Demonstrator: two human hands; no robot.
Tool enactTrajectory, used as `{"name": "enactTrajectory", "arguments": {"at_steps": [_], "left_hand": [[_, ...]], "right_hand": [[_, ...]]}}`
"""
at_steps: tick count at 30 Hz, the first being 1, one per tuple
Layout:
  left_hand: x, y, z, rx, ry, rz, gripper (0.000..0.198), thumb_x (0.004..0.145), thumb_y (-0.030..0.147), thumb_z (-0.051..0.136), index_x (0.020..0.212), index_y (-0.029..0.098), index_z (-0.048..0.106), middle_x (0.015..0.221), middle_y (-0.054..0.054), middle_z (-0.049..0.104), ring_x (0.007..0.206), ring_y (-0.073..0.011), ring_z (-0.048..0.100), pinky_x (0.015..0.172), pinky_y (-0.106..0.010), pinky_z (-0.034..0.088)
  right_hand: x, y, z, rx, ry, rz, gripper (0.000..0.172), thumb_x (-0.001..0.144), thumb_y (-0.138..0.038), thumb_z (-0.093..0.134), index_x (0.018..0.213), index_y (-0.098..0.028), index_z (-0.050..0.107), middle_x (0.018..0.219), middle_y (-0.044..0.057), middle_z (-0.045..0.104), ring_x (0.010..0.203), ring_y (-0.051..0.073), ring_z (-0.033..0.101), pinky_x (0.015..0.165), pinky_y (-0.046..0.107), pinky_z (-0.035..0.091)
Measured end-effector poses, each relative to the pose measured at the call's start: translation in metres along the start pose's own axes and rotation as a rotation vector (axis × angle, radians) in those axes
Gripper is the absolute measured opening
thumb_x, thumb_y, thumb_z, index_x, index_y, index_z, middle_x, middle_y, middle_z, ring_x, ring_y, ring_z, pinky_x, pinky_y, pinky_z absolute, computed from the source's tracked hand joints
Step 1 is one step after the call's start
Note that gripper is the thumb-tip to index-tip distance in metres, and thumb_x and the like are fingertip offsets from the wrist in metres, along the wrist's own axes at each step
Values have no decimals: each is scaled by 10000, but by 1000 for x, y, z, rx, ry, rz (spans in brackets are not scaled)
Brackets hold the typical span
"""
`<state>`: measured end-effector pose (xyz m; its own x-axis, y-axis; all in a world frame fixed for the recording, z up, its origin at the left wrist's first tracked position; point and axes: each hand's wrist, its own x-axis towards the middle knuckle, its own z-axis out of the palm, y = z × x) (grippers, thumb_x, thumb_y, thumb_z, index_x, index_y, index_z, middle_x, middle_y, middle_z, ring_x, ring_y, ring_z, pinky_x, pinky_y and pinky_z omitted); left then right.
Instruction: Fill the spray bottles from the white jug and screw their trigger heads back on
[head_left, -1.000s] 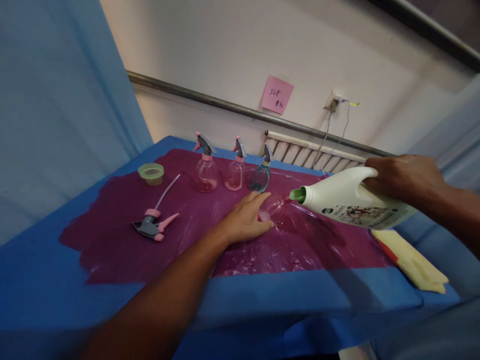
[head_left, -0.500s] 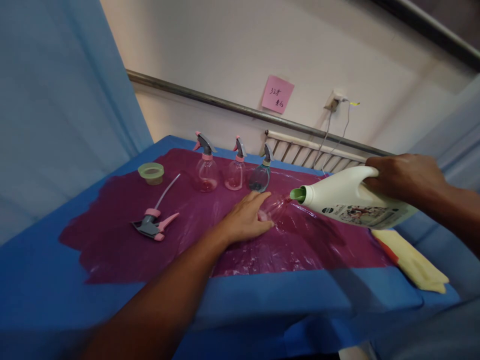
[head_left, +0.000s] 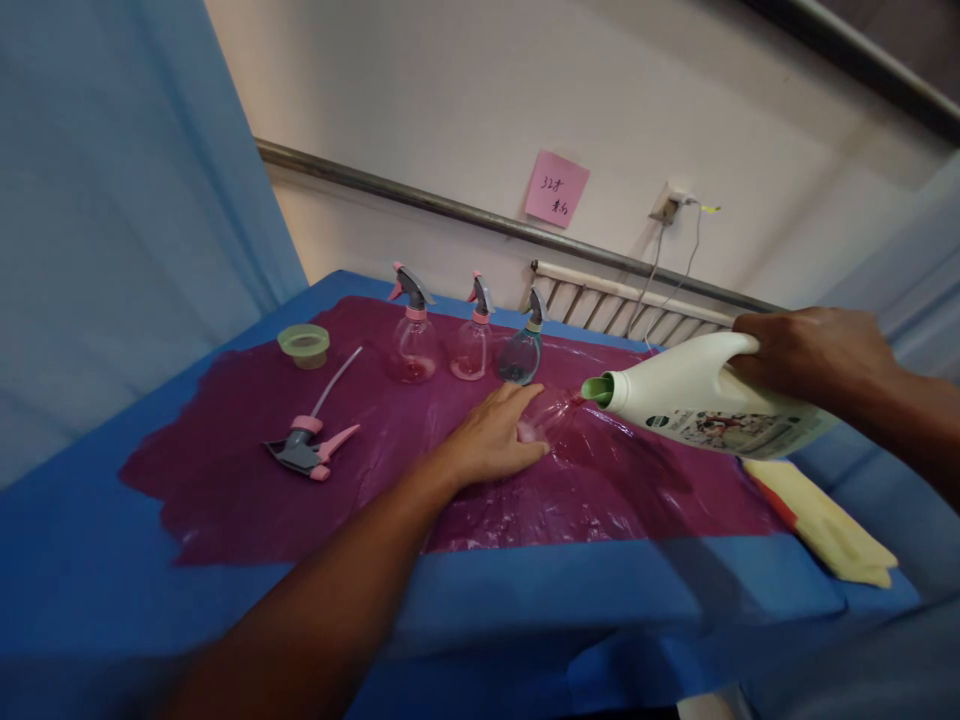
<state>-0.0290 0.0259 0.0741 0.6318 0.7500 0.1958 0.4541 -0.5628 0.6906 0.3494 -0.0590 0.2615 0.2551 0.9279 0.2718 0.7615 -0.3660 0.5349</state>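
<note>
My left hand [head_left: 499, 435] wraps round a clear pink spray bottle body [head_left: 555, 415], which is tilted with its open neck to the right. With my right hand [head_left: 814, 355] I grip the handle of a large cream detergent jug [head_left: 697, 395], tipped so that its green spout [head_left: 598, 390] meets the bottle's neck. Whether liquid is flowing I cannot make out. A grey and pink spray head [head_left: 304, 450] with its tube lies on the left. Behind my left hand stand two pink spray bottles [head_left: 414, 350] and a bluish spray bottle [head_left: 521, 350], each with some liquid at the bottom.
A pale green cap [head_left: 304, 345] sits at the back left. Purple plastic sheeting [head_left: 247, 480] covers part of the blue table [head_left: 600, 585]. A folded yellow cloth [head_left: 825, 520] lies at the right edge. Behind are a metal rail [head_left: 420, 205], a radiator [head_left: 600, 300] and a plugged-in cable [head_left: 679, 205].
Hardly anything differs. Both hands keep their hold, with the jug's spout still at the neck of the tilted bottle; the whole view has shifted very slightly.
</note>
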Motion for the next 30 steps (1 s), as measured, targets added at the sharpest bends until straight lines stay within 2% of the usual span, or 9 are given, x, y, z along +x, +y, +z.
{"name": "enactTrajectory", "arguments": {"at_steps": [11, 19, 30], "left_hand": [[0, -1, 0, 2, 8, 13, 925, 926, 433, 804, 1789, 257, 520, 1744, -173, 599, 1582, -439, 649, 1336, -609, 547], [0, 0, 1, 13, 18, 26, 908, 925, 430, 814, 1771, 262, 532, 1727, -164, 616, 1587, -425, 648, 1339, -576, 546], [1, -1, 1, 14, 1, 22, 913, 942, 452, 802, 1786, 271, 507, 1732, -159, 603, 1580, -408, 644, 1340, -581, 545]], "right_hand": [[0, 0, 1, 40, 43, -13, 343, 908, -596, 595, 1001, -341, 804, 956, 111, 822, 761, 294, 659, 646, 401, 329], [-1, -1, -4, -11, -7, -18, 368, 961, -598, 552, 1083, -342, 786, 1042, 103, 846, 852, 313, 719, 654, 390, 341], [-2, 1, 0, 4, 14, -42, 383, 970, -599, 509, 1066, -341, 776, 1038, 120, 845, 856, 330, 720, 653, 408, 357]]}}
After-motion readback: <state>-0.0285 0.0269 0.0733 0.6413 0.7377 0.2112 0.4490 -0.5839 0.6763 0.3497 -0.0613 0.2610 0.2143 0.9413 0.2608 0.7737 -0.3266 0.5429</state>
